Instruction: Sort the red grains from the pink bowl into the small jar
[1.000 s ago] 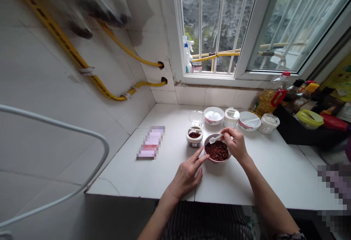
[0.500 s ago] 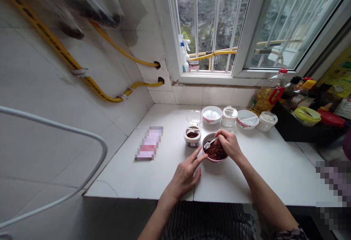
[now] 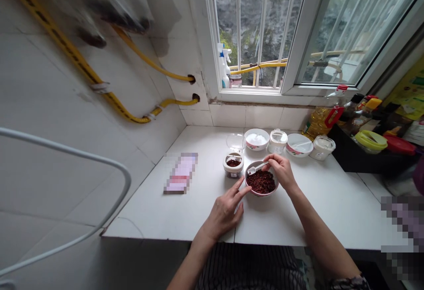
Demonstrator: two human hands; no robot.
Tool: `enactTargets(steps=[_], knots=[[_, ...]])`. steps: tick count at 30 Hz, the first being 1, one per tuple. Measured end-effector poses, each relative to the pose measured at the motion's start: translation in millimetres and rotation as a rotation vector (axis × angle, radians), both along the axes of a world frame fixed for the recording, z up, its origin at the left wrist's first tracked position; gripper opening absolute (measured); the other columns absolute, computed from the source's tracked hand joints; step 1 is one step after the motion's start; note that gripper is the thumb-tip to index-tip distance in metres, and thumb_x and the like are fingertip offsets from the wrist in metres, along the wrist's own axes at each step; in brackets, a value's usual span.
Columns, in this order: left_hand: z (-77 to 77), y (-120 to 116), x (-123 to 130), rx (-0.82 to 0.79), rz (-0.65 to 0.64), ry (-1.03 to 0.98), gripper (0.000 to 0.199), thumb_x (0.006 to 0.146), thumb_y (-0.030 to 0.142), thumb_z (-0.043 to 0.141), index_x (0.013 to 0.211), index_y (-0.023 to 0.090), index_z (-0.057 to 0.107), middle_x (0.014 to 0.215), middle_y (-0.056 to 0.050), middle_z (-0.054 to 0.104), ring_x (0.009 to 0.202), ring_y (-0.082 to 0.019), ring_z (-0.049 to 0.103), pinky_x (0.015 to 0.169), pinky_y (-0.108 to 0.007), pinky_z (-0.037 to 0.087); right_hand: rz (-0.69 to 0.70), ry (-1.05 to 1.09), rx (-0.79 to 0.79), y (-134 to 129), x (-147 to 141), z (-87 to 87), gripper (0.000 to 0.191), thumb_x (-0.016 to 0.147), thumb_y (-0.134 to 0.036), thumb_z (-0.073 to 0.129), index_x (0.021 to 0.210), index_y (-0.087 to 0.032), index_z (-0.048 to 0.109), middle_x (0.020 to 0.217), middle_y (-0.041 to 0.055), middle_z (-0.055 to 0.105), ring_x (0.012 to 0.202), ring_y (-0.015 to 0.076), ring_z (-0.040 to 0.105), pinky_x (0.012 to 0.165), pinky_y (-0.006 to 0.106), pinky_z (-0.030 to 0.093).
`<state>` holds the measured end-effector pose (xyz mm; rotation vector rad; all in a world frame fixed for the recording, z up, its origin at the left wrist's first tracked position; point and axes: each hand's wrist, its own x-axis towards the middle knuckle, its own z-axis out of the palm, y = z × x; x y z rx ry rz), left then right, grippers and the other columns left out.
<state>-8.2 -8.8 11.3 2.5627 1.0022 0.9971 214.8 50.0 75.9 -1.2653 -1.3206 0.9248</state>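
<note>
A small bowl of dark red dried flakes sits on the white counter. My right hand is closed in a pinch on the handle of a small white spoon. The spoon's scoop is just over the flakes at the bowl's far left side, and it looks nearly bare. My left hand is open, its fingers stretched out and touching the bowl's left and front side. Left of the bowl stands a jar with its clear lid flipped up, holding similar red flakes.
Behind are a bowl of white powder, a lidded jar, a bowl with a white spoon and another jar. An oil bottle and other bottles stand right. A blurred pink packet lies left.
The spoon's scoop has risen slightly from the flakes, and my right hand has moved a little up and right. My left hand stays at the bowl.
</note>
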Motion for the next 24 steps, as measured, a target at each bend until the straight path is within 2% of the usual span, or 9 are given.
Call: enactTargets(steps=[5, 9, 11, 13, 16, 18, 20, 24], knots=[[1.2, 0.1, 0.5, 0.013, -0.01, -0.006, 0.07, 0.085, 0.003, 0.047, 0.15, 0.028, 0.037, 0.16, -0.012, 0.034, 0.133, -0.026, 0.055, 0.1, -0.038, 0.055, -0.023, -0.073, 0.185, -5.3, -14.3, 6.5, 0.018, 0.089, -0.032, 0.047, 0.09, -0.021, 0.061, 0.072, 0.0043, 0.074, 0.073, 0.0224, 0.071, 0.076, 0.035, 0.054], [-0.3, 0.7, 0.1, 0.021, -0.01, 0.0, 0.071, 0.085, 0.003, 0.047, 0.15, 0.028, 0.037, 0.16, -0.011, 0.033, 0.135, -0.026, 0.052, 0.102, -0.038, 0.054, -0.032, -0.388, 0.499, -8.5, -30.5, 5.6, 0.017, 0.095, -0.021, 0.045, 0.099, -0.022, 0.062, 0.086, 0.0063, 0.076, 0.087, 0.0237, 0.068, 0.086, 0.039, 0.05], [-1.4, 1.0, -0.1, 0.014, -0.007, 0.003, 0.071, 0.084, 0.003, 0.047, 0.15, 0.027, 0.037, 0.16, -0.011, 0.033, 0.135, -0.026, 0.053, 0.101, -0.037, 0.055, 0.021, -0.555, 0.667, -7.7, -35.3, 3.1, 0.02, 0.094, -0.013, 0.044, 0.098, -0.022, 0.062, 0.088, 0.007, 0.076, 0.085, 0.0237, 0.067, 0.087, 0.04, 0.049], [-2.0, 1.1, -0.1, 0.006, 0.0, 0.011, 0.072, 0.084, 0.002, 0.047, 0.15, 0.027, 0.037, 0.16, -0.011, 0.033, 0.134, -0.026, 0.053, 0.1, -0.037, 0.056, 0.072, -0.664, 0.768, -6.7, -35.8, 1.5, 0.024, 0.092, -0.008, 0.043, 0.098, -0.021, 0.063, 0.085, 0.0066, 0.075, 0.08, 0.0231, 0.066, 0.085, 0.04, 0.048], [-1.6, 1.0, 0.2, 0.011, 0.005, 0.016, 0.071, 0.084, 0.003, 0.048, 0.15, 0.027, 0.037, 0.16, -0.012, 0.034, 0.134, -0.026, 0.054, 0.1, -0.038, 0.056, 0.045, -0.664, 0.769, -7.5, -27.2, 3.7, 0.025, 0.092, -0.008, 0.043, 0.099, -0.022, 0.062, 0.085, 0.0054, 0.075, 0.079, 0.0227, 0.066, 0.085, 0.039, 0.048], [-0.8, 0.8, 0.3, 0.019, 0.001, 0.011, 0.069, 0.085, 0.003, 0.048, 0.149, 0.027, 0.039, 0.16, -0.012, 0.035, 0.134, -0.026, 0.053, 0.101, -0.039, 0.056, -0.025, -0.583, 0.705, -9.1, -16.5, 6.6, 0.021, 0.093, -0.012, 0.044, 0.098, -0.022, 0.062, 0.085, 0.0044, 0.075, 0.081, 0.023, 0.066, 0.082, 0.038, 0.048], [0.1, 0.4, 0.3, 0.019, -0.004, 0.003, 0.068, 0.085, 0.003, 0.048, 0.148, 0.027, 0.04, 0.159, -0.012, 0.035, 0.134, -0.026, 0.053, 0.101, -0.038, 0.055, -0.083, -0.519, 0.62, -10.0, -5.4, 7.8, 0.018, 0.092, -0.015, 0.046, 0.093, -0.023, 0.062, 0.074, 0.0022, 0.073, 0.078, 0.0231, 0.066, 0.078, 0.036, 0.048], [0.7, -0.4, -0.2, 0.005, -0.006, -0.001, 0.067, 0.086, 0.003, 0.048, 0.148, 0.026, 0.039, 0.16, -0.012, 0.035, 0.132, -0.025, 0.056, 0.1, -0.037, 0.056, -0.004, -0.6, 0.458, -7.9, 4.4, 2.0, 0.019, 0.084, -0.015, 0.046, 0.076, -0.023, 0.062, 0.063, 0.0007, 0.069, 0.072, 0.022, 0.064, 0.08, 0.035, 0.046]])
